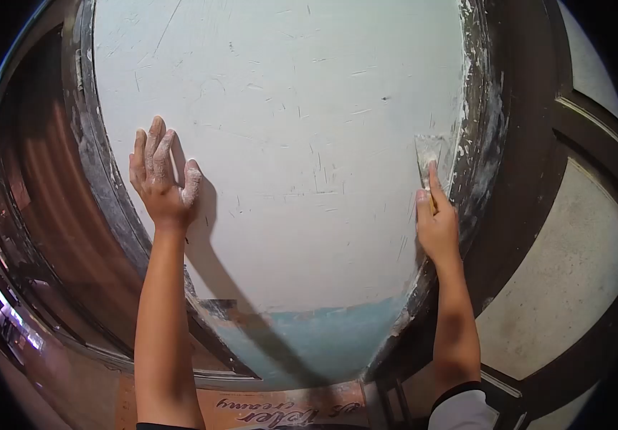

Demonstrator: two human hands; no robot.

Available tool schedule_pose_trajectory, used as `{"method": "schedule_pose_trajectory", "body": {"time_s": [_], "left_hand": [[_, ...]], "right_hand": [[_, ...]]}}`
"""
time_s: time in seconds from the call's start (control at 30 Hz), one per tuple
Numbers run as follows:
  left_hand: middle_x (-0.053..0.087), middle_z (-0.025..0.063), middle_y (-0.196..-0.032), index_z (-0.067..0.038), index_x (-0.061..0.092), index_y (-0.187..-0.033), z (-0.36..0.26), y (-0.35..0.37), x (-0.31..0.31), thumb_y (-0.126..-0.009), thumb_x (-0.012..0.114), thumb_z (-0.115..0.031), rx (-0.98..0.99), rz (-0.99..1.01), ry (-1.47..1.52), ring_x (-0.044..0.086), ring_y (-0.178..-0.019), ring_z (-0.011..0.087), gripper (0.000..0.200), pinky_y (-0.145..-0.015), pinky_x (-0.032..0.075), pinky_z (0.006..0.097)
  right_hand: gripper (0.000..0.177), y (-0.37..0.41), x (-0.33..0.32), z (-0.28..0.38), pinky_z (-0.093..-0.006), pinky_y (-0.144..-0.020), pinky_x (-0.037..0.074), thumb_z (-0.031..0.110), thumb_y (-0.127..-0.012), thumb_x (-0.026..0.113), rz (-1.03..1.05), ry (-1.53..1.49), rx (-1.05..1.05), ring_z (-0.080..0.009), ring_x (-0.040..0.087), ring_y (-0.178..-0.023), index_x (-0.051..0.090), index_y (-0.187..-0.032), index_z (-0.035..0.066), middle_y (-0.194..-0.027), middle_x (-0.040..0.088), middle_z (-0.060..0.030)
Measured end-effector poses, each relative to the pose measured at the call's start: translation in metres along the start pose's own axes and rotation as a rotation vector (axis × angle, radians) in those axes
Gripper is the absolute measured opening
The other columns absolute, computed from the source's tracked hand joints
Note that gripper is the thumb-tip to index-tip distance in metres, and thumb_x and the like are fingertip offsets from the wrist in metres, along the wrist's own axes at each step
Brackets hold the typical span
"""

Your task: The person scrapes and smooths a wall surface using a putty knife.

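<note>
My right hand [438, 226] grips a putty knife [429, 154] by its yellowish handle, the index finger stretched along the blade. The blade lies against the white wall panel [287, 136] near its right edge, by the flaking frame. My left hand [162, 175] is raised on the panel's left side, fingers apart and dusted with white powder, holding nothing. Scratches and small nicks mark the panel's surface. Along its lower end runs a bare blue-green band [323, 337].
Dark, worn frame posts stand left [112, 186] and right [485, 143] of the panel. Brown panelling with pale insets [560, 272] fills the right side. A printed cardboard sheet [216, 408] lies at the bottom. A dark reddish-brown panel [58, 165] is on the left.
</note>
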State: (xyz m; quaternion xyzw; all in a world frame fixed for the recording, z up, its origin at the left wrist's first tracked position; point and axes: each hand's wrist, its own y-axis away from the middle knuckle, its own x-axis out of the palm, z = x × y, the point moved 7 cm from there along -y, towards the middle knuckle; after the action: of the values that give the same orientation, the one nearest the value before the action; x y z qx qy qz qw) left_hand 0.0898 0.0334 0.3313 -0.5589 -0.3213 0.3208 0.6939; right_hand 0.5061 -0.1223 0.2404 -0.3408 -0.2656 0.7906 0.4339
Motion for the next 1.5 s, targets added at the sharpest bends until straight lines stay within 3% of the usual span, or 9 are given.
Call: {"method": "schedule_pose_trajectory", "body": {"time_s": [0.27,0.43,0.73,0.8,0.93,1.27,1.37,1.4,1.5], "left_hand": [[0.051,0.0094,-0.158,-0.013,0.058,-0.141,0.000,0.001,0.001,-0.088,0.062,-0.021,-0.028,0.019,-0.024,0.037,-0.152,0.0363,0.053,-0.124,0.024,0.0523],[0.054,0.0108,-0.155,-0.012,0.059,-0.138,0.000,-0.003,0.000,-0.086,0.062,-0.018,0.035,-0.042,0.082,0.039,-0.150,0.0384,0.052,-0.123,0.028,0.0512],[0.051,0.0049,-0.159,-0.017,0.059,-0.140,0.000,-0.001,0.000,-0.085,0.065,-0.020,-0.023,-0.021,0.040,0.038,-0.152,0.0322,0.055,-0.124,0.020,0.0516],[0.054,0.0147,-0.154,-0.009,0.059,-0.137,-0.003,-0.001,-0.002,-0.085,0.062,-0.016,-0.001,-0.013,0.026,0.040,-0.148,0.0409,0.052,-0.122,0.030,0.0538],[0.054,0.0057,-0.156,-0.015,0.060,-0.137,0.000,-0.001,-0.001,-0.085,0.065,-0.021,0.027,-0.054,0.064,0.038,-0.151,0.0337,0.052,-0.122,0.026,0.0513],[0.055,0.0109,-0.154,-0.010,0.063,-0.133,-0.001,0.000,0.000,-0.088,0.062,-0.019,0.034,-0.036,-0.010,0.044,-0.146,0.0416,0.045,-0.118,0.034,0.0542],[0.050,0.0012,-0.159,-0.018,0.062,-0.140,0.011,0.005,0.005,-0.092,0.068,-0.031,-0.006,-0.014,0.036,0.040,-0.149,0.0342,0.050,-0.121,0.025,0.0554],[0.050,0.0017,-0.159,-0.017,0.062,-0.141,0.011,0.010,0.007,-0.094,0.067,-0.031,-0.052,-0.002,0.043,0.039,-0.149,0.0349,0.049,-0.121,0.025,0.0561],[0.052,0.0066,-0.157,-0.015,0.064,-0.138,-0.018,0.014,-0.005,-0.097,0.066,-0.029,-0.269,0.059,-0.015,0.041,-0.145,0.0363,0.044,-0.119,0.027,0.0548]], "right_hand": [[0.062,0.065,0.035,-0.045,-0.0385,-0.078,0.055,0.022,-0.105,0.055,0.169,0.074,0.153,-0.0248,0.070,-0.078,0.034,-0.164,0.021,-0.116,0.071,-0.0289],[0.059,0.013,0.014,-0.002,-0.0295,-0.063,0.045,0.022,-0.108,0.053,0.030,-0.166,0.083,-0.0126,0.039,-0.063,0.035,-0.163,0.015,-0.076,0.055,-0.0052],[0.059,0.093,0.051,-0.066,-0.0307,-0.059,0.043,0.022,-0.107,0.055,0.023,0.008,-0.066,-0.0137,0.038,-0.061,0.037,-0.162,0.016,-0.067,0.046,-0.0058],[0.059,0.089,0.044,-0.067,-0.0309,-0.057,0.042,0.023,-0.107,0.055,0.075,0.016,0.019,-0.0137,0.037,-0.060,0.037,-0.162,0.015,-0.066,0.043,-0.0069],[0.057,0.039,0.014,-0.039,-0.0317,-0.055,0.039,0.024,-0.107,0.054,-0.022,-0.020,-0.029,-0.0137,0.033,-0.057,0.039,-0.161,0.017,-0.063,0.036,-0.0057],[0.062,0.043,-0.002,-0.008,-0.0410,-0.064,0.051,0.017,-0.099,0.062,0.002,-0.025,-0.286,-0.0378,0.061,-0.061,0.043,-0.158,0.012,-0.076,0.065,-0.0201],[0.066,0.026,0.003,0.048,-0.0446,-0.069,0.055,0.016,-0.096,0.066,0.003,-0.149,-0.405,-0.0425,0.067,-0.068,0.042,-0.157,0.009,-0.084,0.071,-0.0189],[0.071,0.022,0.006,0.064,-0.0494,-0.073,0.056,0.022,-0.097,0.065,0.199,-0.120,-0.205,-0.0486,0.069,-0.077,0.035,-0.160,0.010,-0.092,0.075,-0.0193],[0.074,0.020,0.041,0.092,-0.0568,-0.074,0.055,0.029,-0.100,0.058,0.217,-0.178,-0.445,-0.0502,0.068,-0.078,0.023,-0.164,0.015,-0.089,0.073,-0.0236]]}}
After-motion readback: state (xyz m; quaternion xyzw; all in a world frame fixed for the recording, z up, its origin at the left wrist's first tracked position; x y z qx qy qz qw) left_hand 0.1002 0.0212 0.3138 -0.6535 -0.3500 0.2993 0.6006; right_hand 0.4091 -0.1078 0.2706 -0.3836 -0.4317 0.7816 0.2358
